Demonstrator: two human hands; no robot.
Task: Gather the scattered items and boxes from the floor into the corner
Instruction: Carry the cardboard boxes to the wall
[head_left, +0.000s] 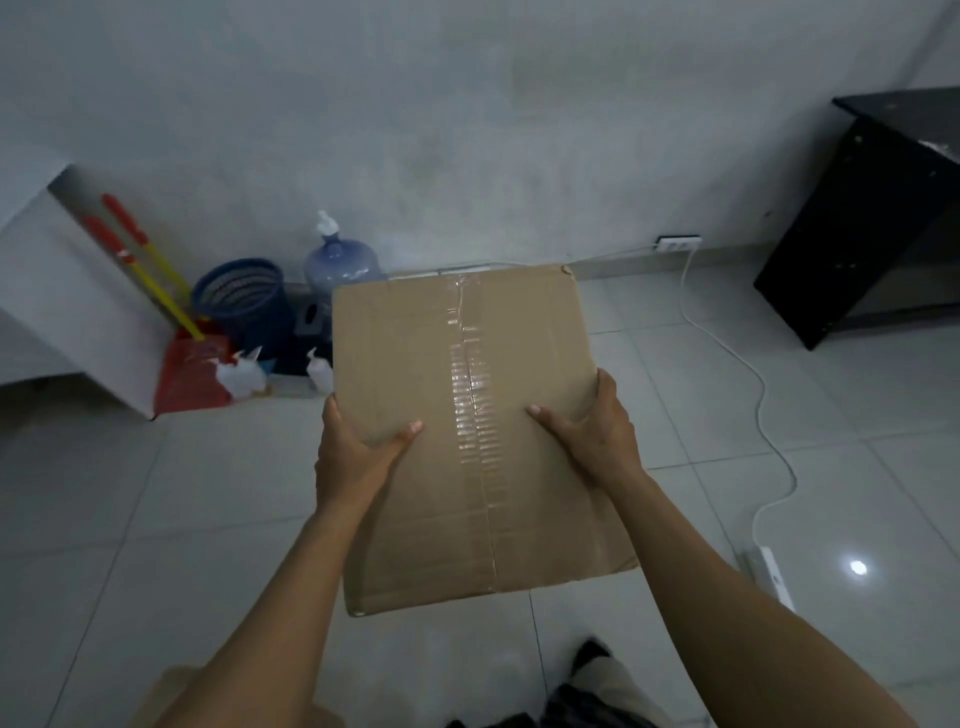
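Dim, cool, bluish indoor light; contrast low. One overhead source leaves a small bright specular spot on the floor tiles at lower right. Glare streaks run along the clear tape on the cardboard box. Shadows are soft and faint. The whole frame is slightly soft, and the red-and-yellow handles are smeared. Wide-angle distortion tilts the black desk and bends lines at the edges.

I hold a taped cardboard box above the tiled floor. My left hand grips the box's left edge, thumb flat on top; my right hand grips its right edge the same way. Beyond the box's far left corner stand a blue basket, a water jug and a red dustpan. Right of the box, a white cable trails to a power strip.
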